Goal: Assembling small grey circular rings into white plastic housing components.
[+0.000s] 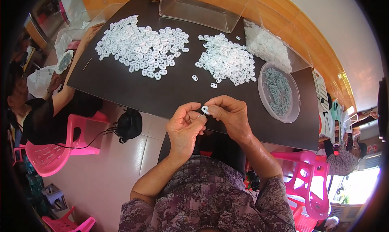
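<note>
Pinch lightly, by the side

Right hand [230, 115] pinches a white piece [205, 109] by the near edge of the table [170, 95]; left hand [182, 130] curls beside it, its hold unclear. Best keep fingertips off its face. Beyond: a white pile [229, 58].

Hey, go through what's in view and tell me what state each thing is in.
Right hand: pinching a white piece
White piece: held
Left hand: fingers curled beside that piece; grip unclear
Left white heap: loose, spread out
Right white heap: loose, piled
Round tub: open
Small grey parts: loose inside the tub
</note>
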The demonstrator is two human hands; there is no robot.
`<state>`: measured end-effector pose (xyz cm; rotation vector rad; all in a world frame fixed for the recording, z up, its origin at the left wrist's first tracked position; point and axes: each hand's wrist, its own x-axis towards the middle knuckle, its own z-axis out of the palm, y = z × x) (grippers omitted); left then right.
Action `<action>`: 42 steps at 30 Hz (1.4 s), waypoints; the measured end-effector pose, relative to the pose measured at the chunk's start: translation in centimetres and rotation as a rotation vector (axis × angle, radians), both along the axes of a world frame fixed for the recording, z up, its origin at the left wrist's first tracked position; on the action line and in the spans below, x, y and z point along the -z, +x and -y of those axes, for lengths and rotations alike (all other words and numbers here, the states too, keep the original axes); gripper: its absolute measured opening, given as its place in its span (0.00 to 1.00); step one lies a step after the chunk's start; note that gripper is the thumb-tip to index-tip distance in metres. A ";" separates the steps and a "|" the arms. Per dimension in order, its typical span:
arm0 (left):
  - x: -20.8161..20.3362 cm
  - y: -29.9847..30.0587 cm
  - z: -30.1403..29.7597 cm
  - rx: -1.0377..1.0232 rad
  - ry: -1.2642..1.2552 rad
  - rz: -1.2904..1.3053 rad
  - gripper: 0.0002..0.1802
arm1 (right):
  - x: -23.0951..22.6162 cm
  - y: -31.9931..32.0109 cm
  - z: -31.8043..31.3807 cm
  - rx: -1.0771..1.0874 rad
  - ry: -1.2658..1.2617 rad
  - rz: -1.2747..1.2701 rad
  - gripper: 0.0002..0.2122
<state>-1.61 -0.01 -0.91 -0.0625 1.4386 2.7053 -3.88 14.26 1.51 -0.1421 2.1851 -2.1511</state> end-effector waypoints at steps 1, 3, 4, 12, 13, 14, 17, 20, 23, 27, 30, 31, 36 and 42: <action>0.1 0.0 0.0 -0.002 0.001 -0.005 0.15 | 0.0 0.0 0.0 -0.002 0.024 -0.014 0.05; 0.1 0.0 0.0 -0.004 0.002 -0.012 0.14 | 0.0 0.0 0.0 -0.004 0.048 -0.029 0.05; 0.1 0.0 0.0 -0.001 0.010 -0.012 0.15 | -0.1 0.0 0.1 -0.009 0.036 -0.031 0.04; 0.5 -0.2 -0.1 0.031 0.020 -0.030 0.14 | 0.0 0.5 0.0 -0.021 0.021 -0.026 0.04; 0.6 -0.2 0.0 0.059 0.039 -0.021 0.14 | 0.0 0.6 -0.1 -0.020 0.042 -0.034 0.04; 0.6 -0.3 0.1 0.087 0.058 -0.013 0.15 | 0.0 0.6 -0.1 -0.020 0.062 -0.043 0.04; 0.6 -0.2 0.3 0.112 0.060 -0.025 0.16 | 0.2 0.7 -0.3 -0.010 0.116 -0.075 0.04; 0.8 -0.1 0.2 0.105 0.045 -0.052 0.17 | 0.3 0.8 -0.3 -0.010 0.114 -0.076 0.04; 0.8 0.0 -0.1 0.070 0.070 -0.049 0.16 | 0.3 1.0 -0.3 -0.004 0.178 -0.138 0.04; 1.0 0.1 -0.2 0.080 0.069 -0.064 0.16 | 0.4 1.1 -0.4 -0.008 0.213 -0.192 0.04; 1.1 0.2 -0.5 0.038 0.042 -0.078 0.16 | 0.6 1.3 -0.2 0.006 0.165 -0.167 0.04; 1.0 0.1 -0.5 0.031 0.044 -0.080 0.16 | 0.6 1.4 -0.1 0.018 0.159 -0.167 0.05; 0.9 0.2 -0.8 0.014 0.070 -0.076 0.16 | 0.8 1.6 0.1 0.051 0.242 -0.301 0.06; 0.5 0.3 -0.2 0.060 0.099 -0.092 0.15 | 0.6 2.1 -0.2 -0.022 0.186 -0.309 0.13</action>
